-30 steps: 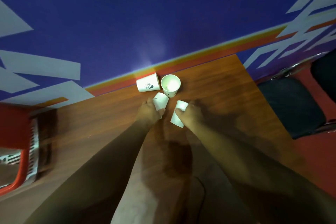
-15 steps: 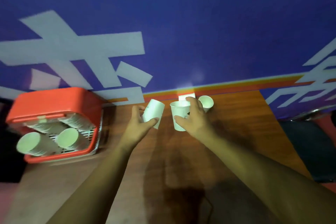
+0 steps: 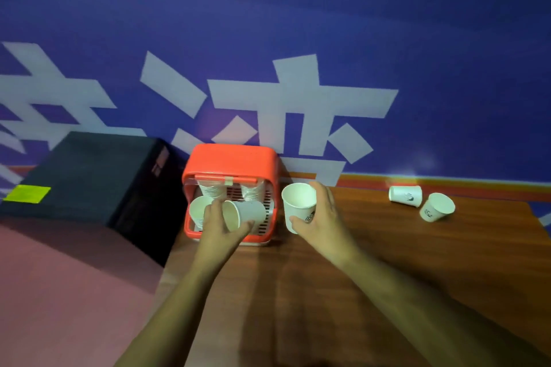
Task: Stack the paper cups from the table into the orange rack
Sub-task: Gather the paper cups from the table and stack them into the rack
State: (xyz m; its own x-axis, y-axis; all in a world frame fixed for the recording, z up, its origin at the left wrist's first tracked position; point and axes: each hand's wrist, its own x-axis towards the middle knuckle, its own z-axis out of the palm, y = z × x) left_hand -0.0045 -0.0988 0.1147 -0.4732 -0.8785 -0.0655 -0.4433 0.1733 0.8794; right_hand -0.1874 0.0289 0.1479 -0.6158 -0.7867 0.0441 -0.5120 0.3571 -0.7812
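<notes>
The left hand grasps a white paper cup tipped on its side, mouth toward the camera, right in front of the open orange plastic rack, which already holds stacked cups. The right hand grips a second white paper cup upright just beside the rack, over the brown wooden table. Two more white cups lie tipped well apart to the right, one on its side by the blue wall, the other beside it.
</notes>
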